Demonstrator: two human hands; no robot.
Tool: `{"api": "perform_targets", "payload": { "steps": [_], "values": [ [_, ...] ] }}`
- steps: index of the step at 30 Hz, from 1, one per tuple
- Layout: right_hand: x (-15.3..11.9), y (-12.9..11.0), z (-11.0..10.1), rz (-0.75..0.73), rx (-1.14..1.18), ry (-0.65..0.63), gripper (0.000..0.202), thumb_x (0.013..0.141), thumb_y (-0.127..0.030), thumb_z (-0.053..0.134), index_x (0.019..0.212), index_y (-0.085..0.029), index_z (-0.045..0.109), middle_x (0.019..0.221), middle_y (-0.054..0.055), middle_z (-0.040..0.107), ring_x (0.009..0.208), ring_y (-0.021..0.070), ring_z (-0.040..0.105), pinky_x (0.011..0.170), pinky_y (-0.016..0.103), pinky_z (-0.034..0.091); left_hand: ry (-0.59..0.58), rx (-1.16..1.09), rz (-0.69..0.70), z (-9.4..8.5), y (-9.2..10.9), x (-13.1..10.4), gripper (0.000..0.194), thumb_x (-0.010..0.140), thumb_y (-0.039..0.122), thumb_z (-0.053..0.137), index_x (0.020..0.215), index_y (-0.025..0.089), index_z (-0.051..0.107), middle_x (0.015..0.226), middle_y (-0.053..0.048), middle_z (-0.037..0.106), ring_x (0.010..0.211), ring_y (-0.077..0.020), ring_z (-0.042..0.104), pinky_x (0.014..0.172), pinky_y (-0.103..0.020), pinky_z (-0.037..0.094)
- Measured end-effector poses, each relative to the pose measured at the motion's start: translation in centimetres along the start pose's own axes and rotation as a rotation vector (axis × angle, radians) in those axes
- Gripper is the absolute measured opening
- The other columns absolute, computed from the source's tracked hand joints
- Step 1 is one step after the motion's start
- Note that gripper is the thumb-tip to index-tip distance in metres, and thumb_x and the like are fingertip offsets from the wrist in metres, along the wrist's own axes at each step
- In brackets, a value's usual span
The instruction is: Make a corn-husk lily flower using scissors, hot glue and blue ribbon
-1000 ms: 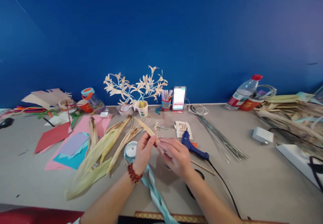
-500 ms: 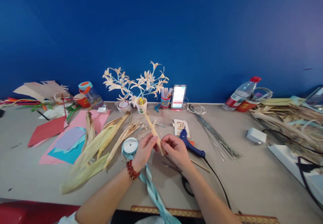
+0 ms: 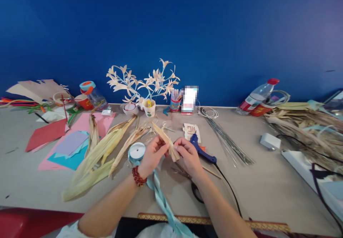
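Observation:
Between my hands is a strip of dried corn husk (image 3: 164, 138), pale yellow and slanting from upper left to lower right. My left hand (image 3: 153, 155) pinches it from the left, and my right hand (image 3: 188, 155) has closed fingertips on its right edge. Under my right wrist lies a pair of scissors (image 3: 197, 192), partly covered. A roll of light blue ribbon (image 3: 137, 150) sits left of my left hand, and a twisted length of ribbon (image 3: 163, 201) runs down toward my lap. More corn husks (image 3: 100, 155) lie to the left.
A blue glue gun (image 3: 203, 152) lies right of my hands, with metal wires (image 3: 232, 139) beyond. Behind stands a cup (image 3: 149, 110) with husk flowers (image 3: 158, 79). Coloured paper (image 3: 71, 159) is at left; a bottle (image 3: 255, 97) and power strip (image 3: 305, 173) are at right.
The husk strip has been turned so more of its broad face shows, its lower end now wider. Both hands stay on it, and the whole view has shifted slightly.

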State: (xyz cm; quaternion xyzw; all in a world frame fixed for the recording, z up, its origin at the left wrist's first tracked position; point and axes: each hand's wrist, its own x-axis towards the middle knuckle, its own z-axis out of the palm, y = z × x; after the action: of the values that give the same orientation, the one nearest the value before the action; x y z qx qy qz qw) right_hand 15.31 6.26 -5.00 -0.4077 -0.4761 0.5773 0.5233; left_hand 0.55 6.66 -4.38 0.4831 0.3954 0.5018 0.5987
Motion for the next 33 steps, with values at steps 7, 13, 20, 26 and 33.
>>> {"api": "perform_targets", "payload": {
  "steps": [7,13,20,26,33],
  "values": [
    [0.0,-0.1,0.2,0.077,0.041,-0.073,0.016,0.08,-0.032,0.059,0.071,-0.021,0.051,0.057,-0.004,0.053,0.049,0.0114,0.049,0.049,0.023,0.039,0.022,-0.155,-0.043,0.1,-0.4,0.0,0.026,0.082,0.044,0.061,0.082,0.019,0.056,0.071,0.003,0.056,0.06,-0.011,0.053,0.058,-0.024,0.048],
    [0.2,-0.3,0.1,0.093,0.051,-0.135,0.019,0.081,-0.036,0.06,0.076,-0.021,0.051,0.059,-0.006,0.051,0.048,0.0104,0.046,0.047,0.022,0.038,0.037,-0.076,-0.008,0.2,-0.5,-0.1,0.025,0.078,0.034,0.069,0.097,0.019,0.063,0.088,-0.001,0.065,0.08,-0.0138,0.059,0.075,-0.025,0.048],
    [0.2,-0.8,-0.2,0.052,0.006,-0.161,0.027,0.078,-0.041,0.07,0.08,-0.019,0.055,0.069,-0.003,0.056,0.059,0.0113,0.052,0.053,0.022,0.041,0.048,-0.071,-0.052,-0.1,-0.7,0.2,0.028,0.074,0.037,0.073,0.093,0.017,0.066,0.086,-0.002,0.069,0.079,-0.0155,0.061,0.076,-0.027,0.049],
    [0.0,-0.9,-0.2,0.129,0.185,-0.157,0.029,0.074,-0.038,0.075,0.073,-0.018,0.054,0.061,-0.005,0.054,0.053,0.0088,0.048,0.05,0.02,0.04,-0.003,-0.236,-0.156,-0.3,-1.0,0.1,0.027,0.075,0.037,0.072,0.092,0.016,0.067,0.073,0.0,0.067,0.064,-0.0118,0.06,0.063,-0.024,0.05],
    [0.0,-1.5,-0.7,0.181,0.329,-0.147,0.026,0.071,-0.03,0.079,0.069,-0.018,0.056,0.06,-0.005,0.056,0.049,0.0078,0.049,0.046,0.019,0.04,-0.007,-0.282,-0.182,-0.7,-1.0,0.2,0.025,0.076,0.033,0.072,0.094,0.016,0.067,0.072,0.0,0.068,0.06,-0.0119,0.061,0.059,-0.023,0.05]
  ]
}}
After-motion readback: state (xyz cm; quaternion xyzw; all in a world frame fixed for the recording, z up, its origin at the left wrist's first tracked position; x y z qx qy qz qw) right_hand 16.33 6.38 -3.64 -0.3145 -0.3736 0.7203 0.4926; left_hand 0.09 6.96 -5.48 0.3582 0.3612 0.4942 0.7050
